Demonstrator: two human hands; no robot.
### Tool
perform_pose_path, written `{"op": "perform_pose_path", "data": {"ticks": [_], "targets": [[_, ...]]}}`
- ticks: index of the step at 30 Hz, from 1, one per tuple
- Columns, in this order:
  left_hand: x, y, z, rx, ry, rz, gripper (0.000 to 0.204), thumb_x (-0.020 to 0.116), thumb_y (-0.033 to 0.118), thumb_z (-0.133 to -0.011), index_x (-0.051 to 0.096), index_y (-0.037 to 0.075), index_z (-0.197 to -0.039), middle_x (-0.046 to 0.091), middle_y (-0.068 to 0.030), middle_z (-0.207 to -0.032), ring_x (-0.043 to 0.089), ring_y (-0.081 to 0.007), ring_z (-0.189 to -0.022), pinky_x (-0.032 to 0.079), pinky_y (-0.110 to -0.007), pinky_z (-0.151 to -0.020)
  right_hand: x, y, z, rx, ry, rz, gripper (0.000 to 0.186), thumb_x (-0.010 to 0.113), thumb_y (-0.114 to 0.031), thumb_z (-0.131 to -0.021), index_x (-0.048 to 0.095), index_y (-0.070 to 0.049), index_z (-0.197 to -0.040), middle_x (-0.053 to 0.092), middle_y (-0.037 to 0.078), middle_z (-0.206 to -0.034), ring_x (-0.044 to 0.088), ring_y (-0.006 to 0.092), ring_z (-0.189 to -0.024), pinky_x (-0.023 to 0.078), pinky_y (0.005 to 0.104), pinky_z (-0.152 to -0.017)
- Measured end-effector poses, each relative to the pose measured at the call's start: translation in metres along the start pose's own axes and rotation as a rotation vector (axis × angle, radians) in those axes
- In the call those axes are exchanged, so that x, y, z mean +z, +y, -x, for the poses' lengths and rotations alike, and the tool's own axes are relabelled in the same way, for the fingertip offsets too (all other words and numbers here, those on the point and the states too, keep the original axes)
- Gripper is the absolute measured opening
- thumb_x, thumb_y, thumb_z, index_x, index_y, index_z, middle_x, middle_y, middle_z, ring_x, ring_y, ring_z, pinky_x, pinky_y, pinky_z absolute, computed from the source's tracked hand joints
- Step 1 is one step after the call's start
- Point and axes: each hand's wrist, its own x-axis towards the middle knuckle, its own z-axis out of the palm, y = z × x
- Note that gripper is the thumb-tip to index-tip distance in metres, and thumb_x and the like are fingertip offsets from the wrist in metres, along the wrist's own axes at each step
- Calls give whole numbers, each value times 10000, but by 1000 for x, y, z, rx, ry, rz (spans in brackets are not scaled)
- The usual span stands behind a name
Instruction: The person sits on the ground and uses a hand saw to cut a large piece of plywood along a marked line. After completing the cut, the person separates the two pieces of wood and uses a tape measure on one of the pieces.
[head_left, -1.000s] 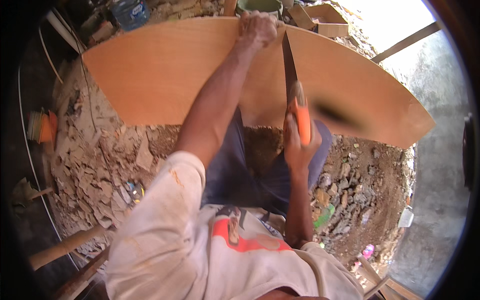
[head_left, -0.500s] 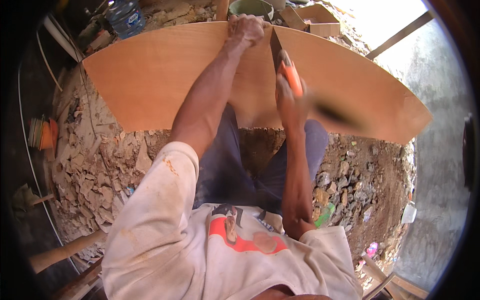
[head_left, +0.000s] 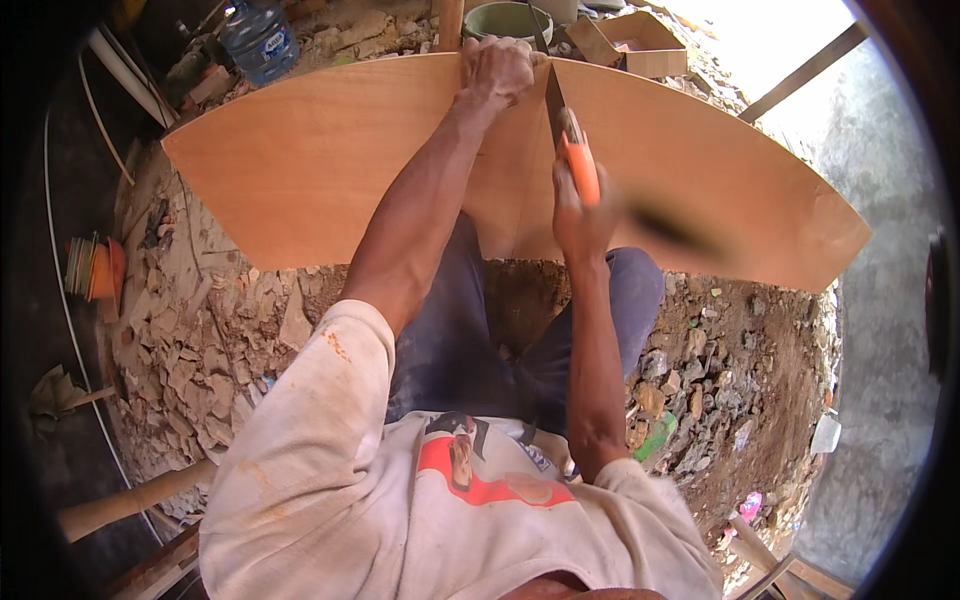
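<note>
A wide sheet of light brown plywood (head_left: pixel 300 170) lies across in front of me, cut part-way through near its middle. My right hand (head_left: pixel 580 215) grips the orange handle of a handsaw (head_left: pixel 572 150), whose dark blade runs up through the cut toward the far edge. My left hand (head_left: pixel 498 68) is closed over the far edge of the sheet, just left of the blade. My dark trousers show below the sheet, between both arms.
The ground is rubble, wood chips and dirt. A large water bottle (head_left: pixel 258 40) stands at the back left, a green bucket (head_left: pixel 508 20) and an open cardboard box (head_left: pixel 632 42) behind the sheet. Orange discs (head_left: pixel 95 268) sit at left, wooden poles (head_left: pixel 130 505) lower left.
The saw and my right hand have moved forward along the cut, away from me. My left hand stays on the sheet's far edge.
</note>
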Motion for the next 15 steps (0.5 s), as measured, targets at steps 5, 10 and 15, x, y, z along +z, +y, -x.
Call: {"op": "perform_pose_path", "data": {"ticks": [5, 10, 15], "targets": [[-34, 22, -12, -160, -198, 103, 610, 633, 642, -941, 802, 80, -1106, 738, -174, -1249, 667, -326, -1215, 410, -548, -1056, 9, 36, 17, 74, -11, -107, 174, 781, -126, -900, 687, 13, -943, 663, 133, -737, 609, 207, -625, 499, 377, -623], [-40, 31, -35, -206, -289, 183, 997, 666, 862, -761, 724, -3, -1254, 712, -182, -1316, 611, -346, -1326, 419, -626, -1113, 20, 43, 30, -88, 16, -149, 140, 781, -72, -895, 662, 1, -912, 615, 101, -694, 576, 177, -604, 480, 343, -584], [2, 21, -60, -277, -369, 188, 1000, 753, 821, -705, 705, 23, -1306, 677, -207, -1364, 619, -344, -1313, 453, -580, -1103, 12, 8, 17, 28, -33, -140, 162, 784, -84, -904, 651, 8, -904, 615, 110, -692, 545, 187, -579, 475, 356, -578]]}}
